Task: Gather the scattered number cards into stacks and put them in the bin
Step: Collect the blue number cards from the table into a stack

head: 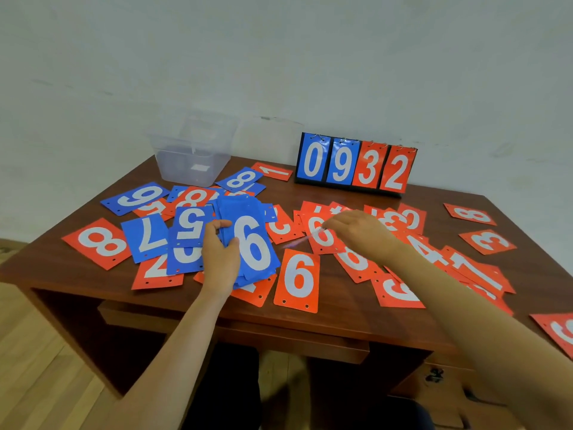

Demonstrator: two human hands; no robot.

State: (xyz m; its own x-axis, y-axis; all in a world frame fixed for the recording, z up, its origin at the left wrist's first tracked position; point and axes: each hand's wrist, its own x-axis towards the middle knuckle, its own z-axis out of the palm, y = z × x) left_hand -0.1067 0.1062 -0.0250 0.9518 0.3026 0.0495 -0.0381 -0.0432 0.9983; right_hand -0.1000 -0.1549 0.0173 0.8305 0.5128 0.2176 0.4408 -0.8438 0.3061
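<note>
While my left hand [220, 259] is gripping the blue stack [252, 243] by its edge, in front of the bin [192, 150], my right hand [359, 232] is hovering over red cards [297, 280], grip too blurred to tell. They are seeming thin and slippery, so I am favouring edges.

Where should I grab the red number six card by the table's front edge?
Take the red number six card by its near, hole-punched short edge, coming from the front. It lies flat with that edge uncovered, close to the brown wooden table's rim, so sliding it off should help.
</note>
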